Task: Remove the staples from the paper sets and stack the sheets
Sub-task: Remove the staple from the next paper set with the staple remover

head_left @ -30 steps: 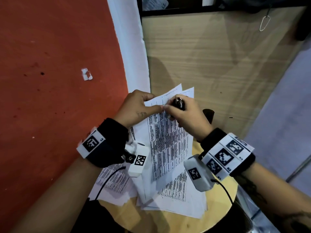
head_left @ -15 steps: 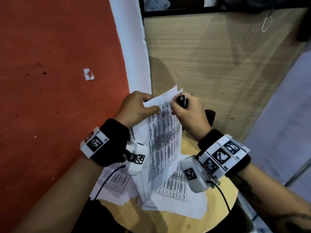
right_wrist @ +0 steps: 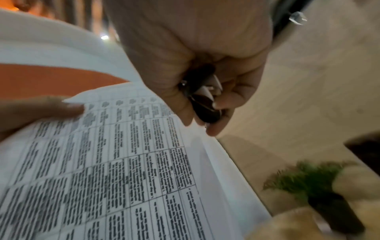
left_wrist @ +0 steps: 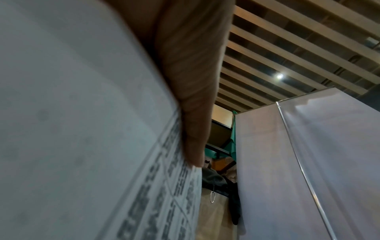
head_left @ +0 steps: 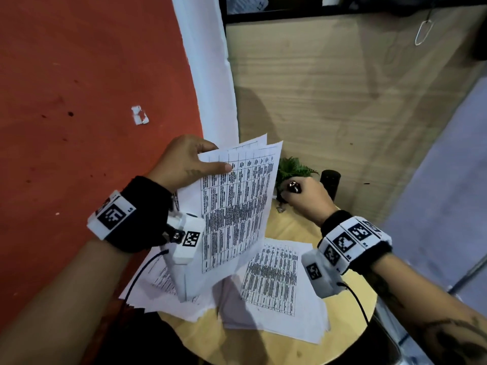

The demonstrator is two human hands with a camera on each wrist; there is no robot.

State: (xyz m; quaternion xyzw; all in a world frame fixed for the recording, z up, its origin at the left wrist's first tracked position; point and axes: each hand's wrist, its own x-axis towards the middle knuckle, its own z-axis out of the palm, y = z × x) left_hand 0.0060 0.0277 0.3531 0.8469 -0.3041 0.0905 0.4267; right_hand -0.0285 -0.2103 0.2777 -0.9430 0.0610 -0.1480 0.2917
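Note:
My left hand (head_left: 189, 164) pinches the top left corner of a printed paper set (head_left: 234, 206), holding it upright above the round wooden table (head_left: 263, 341); the thumb lies across the front page. In the left wrist view that thumb (left_wrist: 191, 97) presses on the paper set (left_wrist: 82, 129). My right hand (head_left: 303, 196) is off to the right of the sheets, fingers curled round a black staple remover (head_left: 293, 187), close above the table's far edge. The right wrist view shows the staple remover (right_wrist: 205, 104) in my fist beside the paper set (right_wrist: 123, 162).
Loose printed sheets (head_left: 274, 280) lie spread on the table under the held set. A small green plant (head_left: 292, 168) and a black cylinder (head_left: 330, 183) stand at the table's far edge, with a small metal scrap (head_left: 280, 208) near them. A wooden panel and an orange wall rise behind.
My right hand with the staple remover has left the top of the paper set and moved right and down toward the plant. The left hand has raised the set more upright.

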